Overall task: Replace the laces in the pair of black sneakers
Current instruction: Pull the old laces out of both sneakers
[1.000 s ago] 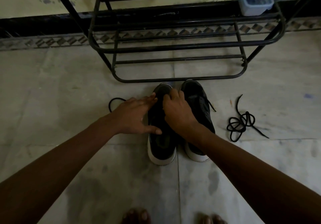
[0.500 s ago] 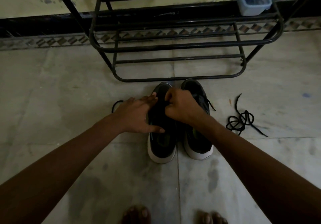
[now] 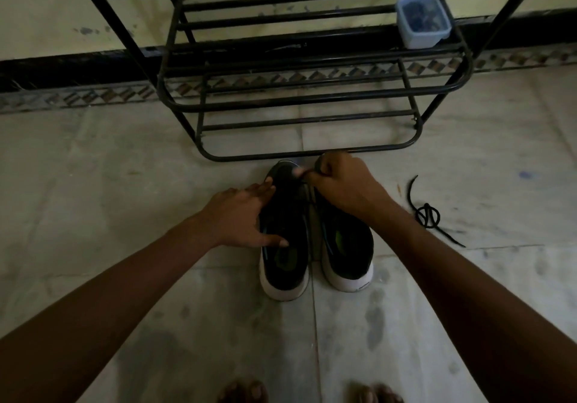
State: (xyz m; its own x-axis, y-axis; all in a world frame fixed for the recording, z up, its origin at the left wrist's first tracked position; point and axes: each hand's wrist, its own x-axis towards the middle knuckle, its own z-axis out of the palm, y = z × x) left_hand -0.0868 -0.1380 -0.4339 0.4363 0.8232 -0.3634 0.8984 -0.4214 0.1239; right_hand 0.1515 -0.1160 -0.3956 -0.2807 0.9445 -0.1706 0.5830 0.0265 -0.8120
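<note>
Two black sneakers with white soles stand side by side on the floor, toes pointing away from me: the left sneaker and the right sneaker. My left hand rests flat on the outer side of the left sneaker, fingers straight, thumb by its opening. My right hand is curled above the toe ends and pinches a thin black lace that runs down between the two shoes. A loose black lace lies tangled on the floor to the right.
A black metal shoe rack stands just beyond the sneakers against the wall. A small blue plastic box sits on its right end. My bare toes show at the bottom edge. The floor is pale tile.
My right hand has moved away from me toward the sneaker toes, drawing the lace up. The right sneaker's opening is now uncovered. The left hand stayed on the left sneaker.
</note>
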